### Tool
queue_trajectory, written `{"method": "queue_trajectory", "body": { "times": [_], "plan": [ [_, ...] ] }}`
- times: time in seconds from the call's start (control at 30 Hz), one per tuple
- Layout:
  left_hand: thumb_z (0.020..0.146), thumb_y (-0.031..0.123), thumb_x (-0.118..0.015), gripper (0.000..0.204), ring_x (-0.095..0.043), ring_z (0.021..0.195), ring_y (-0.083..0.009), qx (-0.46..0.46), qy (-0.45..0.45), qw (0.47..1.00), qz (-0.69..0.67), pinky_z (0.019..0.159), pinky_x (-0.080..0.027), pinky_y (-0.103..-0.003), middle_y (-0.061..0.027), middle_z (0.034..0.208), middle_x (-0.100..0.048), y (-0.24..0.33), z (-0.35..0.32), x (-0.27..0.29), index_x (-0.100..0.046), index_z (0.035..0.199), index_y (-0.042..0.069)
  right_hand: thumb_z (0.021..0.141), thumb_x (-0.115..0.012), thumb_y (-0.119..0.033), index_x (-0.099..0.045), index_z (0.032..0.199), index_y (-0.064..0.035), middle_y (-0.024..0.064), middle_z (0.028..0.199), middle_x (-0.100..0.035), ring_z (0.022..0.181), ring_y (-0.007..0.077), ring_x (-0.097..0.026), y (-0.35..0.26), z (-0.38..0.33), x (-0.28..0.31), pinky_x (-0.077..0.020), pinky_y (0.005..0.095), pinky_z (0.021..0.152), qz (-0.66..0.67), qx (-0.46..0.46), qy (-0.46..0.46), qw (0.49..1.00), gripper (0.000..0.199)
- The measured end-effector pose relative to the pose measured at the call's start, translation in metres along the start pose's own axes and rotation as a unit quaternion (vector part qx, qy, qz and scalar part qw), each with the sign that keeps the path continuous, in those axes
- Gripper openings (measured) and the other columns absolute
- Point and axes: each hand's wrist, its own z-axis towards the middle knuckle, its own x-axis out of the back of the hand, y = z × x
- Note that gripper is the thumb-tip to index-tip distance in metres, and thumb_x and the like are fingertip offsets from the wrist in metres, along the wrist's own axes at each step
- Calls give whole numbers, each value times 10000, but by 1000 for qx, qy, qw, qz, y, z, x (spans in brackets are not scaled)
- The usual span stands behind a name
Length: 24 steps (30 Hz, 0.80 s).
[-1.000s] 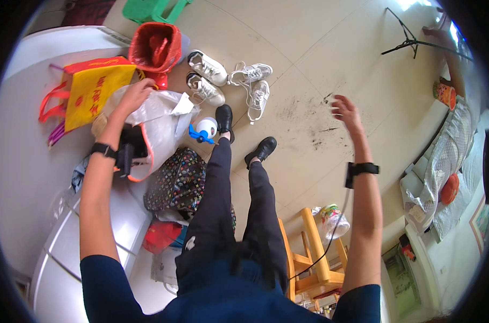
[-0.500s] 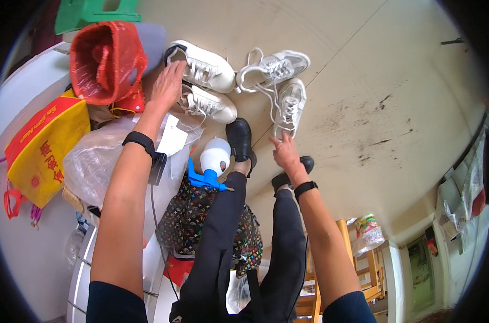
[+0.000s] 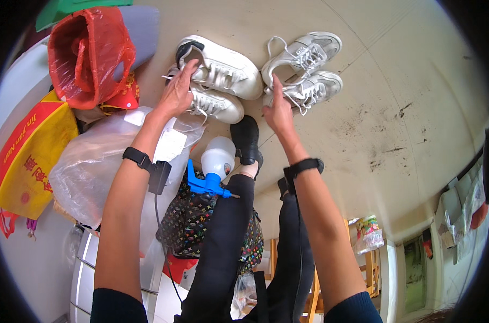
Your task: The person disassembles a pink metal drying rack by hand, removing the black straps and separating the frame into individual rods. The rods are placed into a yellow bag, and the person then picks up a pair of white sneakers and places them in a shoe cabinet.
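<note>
On the floor at the far left-centre lie two white sneakers (image 3: 231,70), side by side with their toes to the right. My left hand (image 3: 177,97) is closed at their heels, one digit reaching into the collar of the farther shoe. To the right, two grey-and-white sneakers (image 3: 317,51) with loose white laces lie close together. My right hand (image 3: 279,110) is closed at their heel end, one digit extended up against the farther shoe's heel. Some fingers of both hands are hidden.
A white spray bottle with a blue head (image 3: 212,177) stands by my left leg, above a black patterned bag (image 3: 174,226). Along the left are a red plastic bag (image 3: 115,48), a yellow-and-red bag (image 3: 34,156) and clear plastic wrapping (image 3: 88,172). A wooden chair (image 3: 371,274) is lower right.
The nearer grey-and-white sneaker has turned to lie alongside the other, and both have shifted right. My right hand has moved up to their heels. The farther white sneaker has shifted slightly right.
</note>
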Motion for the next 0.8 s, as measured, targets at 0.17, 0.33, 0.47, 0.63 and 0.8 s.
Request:
{"method": "queue_trajectory", "body": {
  "times": [0.17, 0.33, 0.47, 0.63, 0.8],
  "plan": [
    [766, 45, -575, 701, -300, 1382, -180, -91, 13, 886, 455, 1166, -102, -475, -66, 1453, -376, -23, -12, 0, -309, 1412, 98, 718, -627, -43, -460, 1124, -81, 181, 794, -609, 684, 322, -595, -2, 10, -9, -481, 408, 665, 91, -113, 43, 988, 441],
    [843, 83, -508, 320, -501, 1127, -142, -71, 129, 866, 479, 1059, -261, -437, 2, 1095, -560, -25, 8, -22, -525, 1158, 130, 748, -649, -70, -521, 1058, -60, 63, 782, -583, 730, 144, -544, 23, -47, 49, -464, 299, 669, 170, -121, 12, 978, 335],
    [793, 94, -549, 118, -568, 904, -154, -121, 111, 866, 472, 971, -310, -447, 3, 846, -580, 7, -4, -4, -610, 875, 154, 755, -631, -51, -528, 1179, -18, 63, 1006, -597, 919, 154, -541, 29, -136, 132, -447, 297, 818, 221, -144, -42, 964, 437],
    [707, 101, -629, 45, -577, 820, -179, -113, 124, 909, 381, 977, -296, -509, -20, 760, -566, 96, -82, 40, -626, 748, 119, 755, -592, -67, -531, 1226, -33, 34, 1015, -598, 881, 133, -530, 34, -273, 234, -446, 285, 784, 187, -243, -90, 948, 476],
    [737, 120, -542, 116, -606, 766, -264, -86, 118, 944, 297, 1113, -187, -553, -112, 715, -580, 188, -211, 107, -634, 719, 52, 731, -637, -46, -461, 1252, -66, 45, 990, -592, 857, 141, -554, 20, -438, 340, -476, 299, 727, 199, -390, -82, 896, 550]
  ]
}}
